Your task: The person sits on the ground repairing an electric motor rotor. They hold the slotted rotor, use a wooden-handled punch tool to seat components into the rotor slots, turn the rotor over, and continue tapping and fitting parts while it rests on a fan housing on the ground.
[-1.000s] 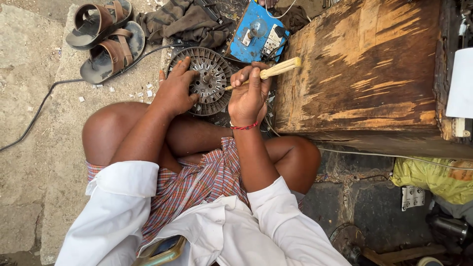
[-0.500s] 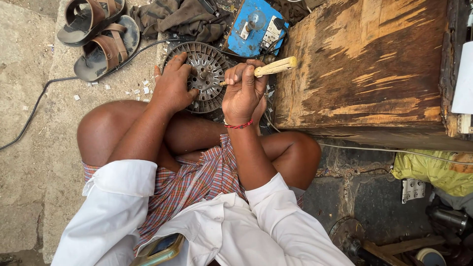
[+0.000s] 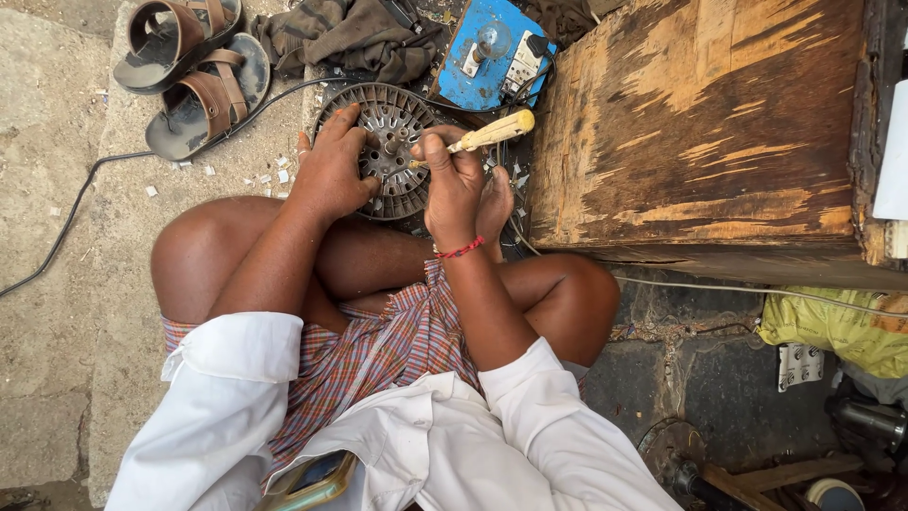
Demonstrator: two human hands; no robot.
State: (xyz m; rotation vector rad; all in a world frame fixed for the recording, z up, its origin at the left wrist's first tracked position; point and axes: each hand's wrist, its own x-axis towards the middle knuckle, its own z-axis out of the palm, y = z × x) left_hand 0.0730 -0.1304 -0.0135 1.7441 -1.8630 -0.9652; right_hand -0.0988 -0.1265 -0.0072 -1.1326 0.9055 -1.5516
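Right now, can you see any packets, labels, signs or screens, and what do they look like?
Phone: bottom edge, tucked in the white shirt, dark screen, yellowish case.
Blue board: top, beyond the round metal part, flat, with a bulb and white switches.
White sheet: right edge, on the wooden box.
Yellow bag: right, crumpled.

- Rough stone floor point(image 3: 57, 114) carries everything.
- Brown sandals point(image 3: 189, 66) near its top left corner.
- Black cable point(image 3: 71, 213) trails left.
- Round metal fan part point(image 3: 392, 123) beside a blue switchboard point(image 3: 492, 52), top edge.

round slotted metal disc point(image 3: 390, 142) (flat, grounded)
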